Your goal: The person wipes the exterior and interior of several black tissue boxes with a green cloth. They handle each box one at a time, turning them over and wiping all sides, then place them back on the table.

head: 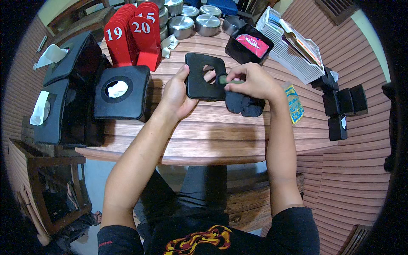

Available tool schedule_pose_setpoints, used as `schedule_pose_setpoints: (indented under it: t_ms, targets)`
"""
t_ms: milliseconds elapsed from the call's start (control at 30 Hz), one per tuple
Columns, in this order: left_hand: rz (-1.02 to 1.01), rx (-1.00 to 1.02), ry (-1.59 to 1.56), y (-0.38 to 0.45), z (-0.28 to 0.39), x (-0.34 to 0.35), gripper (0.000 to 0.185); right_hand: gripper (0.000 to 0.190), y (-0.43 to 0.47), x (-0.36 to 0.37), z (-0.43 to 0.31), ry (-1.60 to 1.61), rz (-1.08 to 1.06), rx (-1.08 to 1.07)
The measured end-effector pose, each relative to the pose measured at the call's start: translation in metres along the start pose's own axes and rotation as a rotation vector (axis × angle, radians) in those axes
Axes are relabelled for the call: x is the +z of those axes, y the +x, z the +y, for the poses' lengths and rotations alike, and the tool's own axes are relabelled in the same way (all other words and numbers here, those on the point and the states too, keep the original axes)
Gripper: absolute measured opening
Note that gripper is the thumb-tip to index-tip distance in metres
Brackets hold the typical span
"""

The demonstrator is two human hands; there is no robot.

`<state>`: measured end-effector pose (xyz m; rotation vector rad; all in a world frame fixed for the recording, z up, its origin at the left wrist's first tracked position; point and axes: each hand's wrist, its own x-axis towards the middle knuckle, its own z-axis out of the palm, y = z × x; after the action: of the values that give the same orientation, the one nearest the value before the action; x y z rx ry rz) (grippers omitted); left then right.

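My left hand (180, 92) holds a flat black lid (196, 78) by its left side. A round hole pierces the lid, and a finger behind it shows through. At the lid's right edge, my right hand (253, 79) pinches a small greenish piece (223, 79), perhaps a scouring pad; the fingers hide part of it. Just below that hand is a dark cloth-like thing (244, 104); whether it hangs from the hand or lies on the table I cannot tell. Beyond the hands, an uncovered black box (232, 49) contains a red packet (253, 44).
Black tissue boxes (127, 106) stand at left, beside red number stands (149, 47). Lidded steel bowls (207, 25) and crumpled tissue (170, 43) are farther back. A white plastic basket (293, 60), a blue-and-yellow packet (294, 105) and small black boxes (338, 127) lie to the right.
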<state>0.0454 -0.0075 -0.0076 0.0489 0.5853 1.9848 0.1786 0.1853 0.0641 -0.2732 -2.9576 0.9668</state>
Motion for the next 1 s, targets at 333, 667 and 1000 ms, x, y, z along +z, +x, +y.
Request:
schedule_pose_setpoints:
  t_ms: [333,667,1000]
  targets:
    - [-0.043,-0.043,0.041,0.008,0.002,-0.008,0.054,0.027,0.003,0.023,-0.026,0.037,-0.061,-0.173]
    - [-0.139,-0.054,0.060,0.001,0.002,-0.002,0.053,0.023,-0.010,-0.010,-0.003,0.111,-0.041,-0.095]
    - [-0.205,0.085,0.305,-0.010,-0.007,0.007,0.047,0.023,0.018,0.035,-0.030,-0.093,0.756,-0.196]
